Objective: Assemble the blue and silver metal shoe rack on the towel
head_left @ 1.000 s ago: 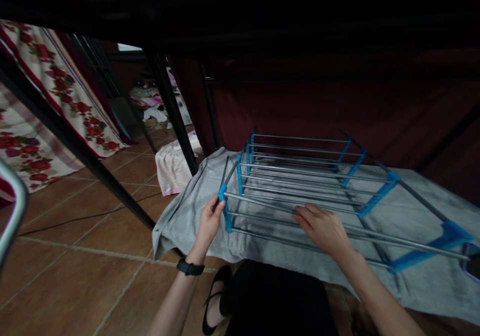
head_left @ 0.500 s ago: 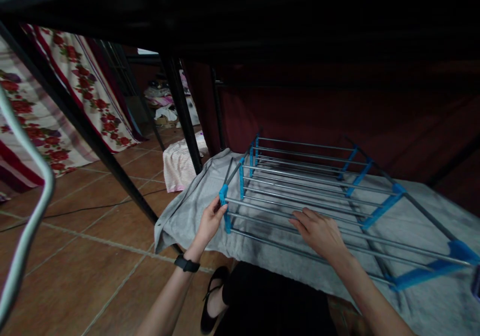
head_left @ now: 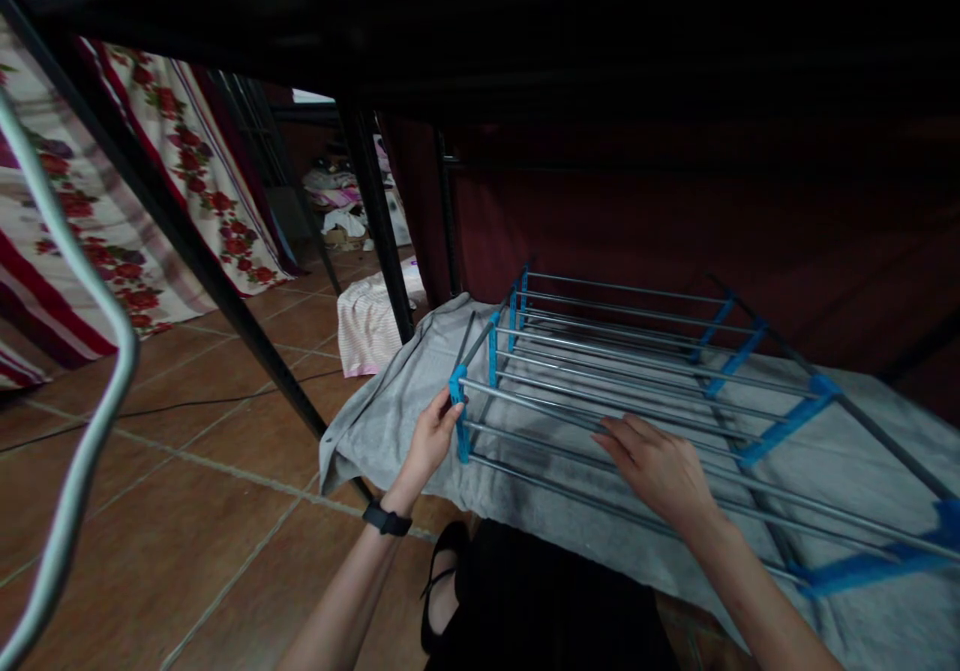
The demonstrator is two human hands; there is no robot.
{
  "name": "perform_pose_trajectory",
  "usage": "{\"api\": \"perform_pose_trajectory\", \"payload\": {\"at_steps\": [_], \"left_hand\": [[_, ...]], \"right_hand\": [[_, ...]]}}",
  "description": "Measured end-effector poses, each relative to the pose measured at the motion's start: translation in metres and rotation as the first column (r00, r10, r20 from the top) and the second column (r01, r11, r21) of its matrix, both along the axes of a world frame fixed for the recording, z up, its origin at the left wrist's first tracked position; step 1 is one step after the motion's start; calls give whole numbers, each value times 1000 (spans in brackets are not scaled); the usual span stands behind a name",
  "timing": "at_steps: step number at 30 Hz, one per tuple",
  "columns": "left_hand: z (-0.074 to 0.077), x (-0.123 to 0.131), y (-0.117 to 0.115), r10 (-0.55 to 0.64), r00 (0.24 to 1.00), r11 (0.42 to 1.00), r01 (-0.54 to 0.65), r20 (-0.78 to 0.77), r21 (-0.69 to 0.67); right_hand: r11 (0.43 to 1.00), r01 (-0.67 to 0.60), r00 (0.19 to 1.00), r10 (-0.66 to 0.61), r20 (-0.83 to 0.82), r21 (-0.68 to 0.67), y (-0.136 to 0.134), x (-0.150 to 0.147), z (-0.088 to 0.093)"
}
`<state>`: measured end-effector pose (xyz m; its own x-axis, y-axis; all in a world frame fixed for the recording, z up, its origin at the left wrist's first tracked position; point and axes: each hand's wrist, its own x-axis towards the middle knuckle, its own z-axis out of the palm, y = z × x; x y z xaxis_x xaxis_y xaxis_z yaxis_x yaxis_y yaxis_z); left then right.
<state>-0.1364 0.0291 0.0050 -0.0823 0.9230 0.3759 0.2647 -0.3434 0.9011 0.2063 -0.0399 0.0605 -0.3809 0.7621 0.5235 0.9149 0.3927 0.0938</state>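
A shoe rack [head_left: 600,389] of thin metal rods and blue plastic connectors lies on a grey blanket [head_left: 405,391]. My left hand [head_left: 433,439] grips the blue connector [head_left: 459,419] at its near left corner, thumb and fingers closed around it. Farther right, my right hand [head_left: 660,466] is closed on a near rod, its fingers curled over the metal; the fingertips are partly hidden. At the near right end, another blue connector [head_left: 877,559] holds the ends of the rods.
Black bed posts [head_left: 382,241] and a dark frame overhead surround the blanket. Against the back hangs a maroon cloth [head_left: 675,221]. On the left are a floral curtain [head_left: 165,181], a pale bent tube [head_left: 120,341] and a tiled floor [head_left: 195,541] crossed by a dark cable [head_left: 180,406].
The view has shifted slightly, so the scene sits a little farther right. Both hands keep about the same places on the rack.
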Motion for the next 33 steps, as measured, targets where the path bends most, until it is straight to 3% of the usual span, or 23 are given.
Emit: {"api": "perform_pose_trajectory", "payload": {"at_steps": [9, 17, 20, 23, 25, 27, 30, 33], "left_hand": [[2, 3, -2, 20, 999, 999, -18, -35, 35], [1, -6, 1, 72, 979, 996, -60, -190, 69], [14, -1, -10, 199, 939, 974, -157, -280, 165], [38, 14, -31, 429, 815, 884, -290, -390, 367], [52, 28, -44, 439, 781, 842, -185, -444, 507], [60, 45, -50, 351, 756, 823, 33, -553, 567], [62, 77, -41, 211, 643, 785, 338, -736, 520], [58, 109, -22, 144, 502, 754, 502, -853, 423]], "right_hand": [[999, 1, 1000, 0, 15, -49, 2, -3, 3], [987, -7, 999, 1, -40, -160, 9, -6, 7], [979, 24, 998, -35, -49, -204, 7, -10, 7], [976, 36, 998, -48, -49, -216, 11, -10, 7], [976, 44, 997, -56, -47, -211, 14, -8, 7], [977, 50, 997, -61, -46, -208, 14, -6, 7], [979, 42, 998, -52, -44, -198, 10, -2, 8], [986, 41, 997, -51, -52, -164, 4, 3, 11]]}}
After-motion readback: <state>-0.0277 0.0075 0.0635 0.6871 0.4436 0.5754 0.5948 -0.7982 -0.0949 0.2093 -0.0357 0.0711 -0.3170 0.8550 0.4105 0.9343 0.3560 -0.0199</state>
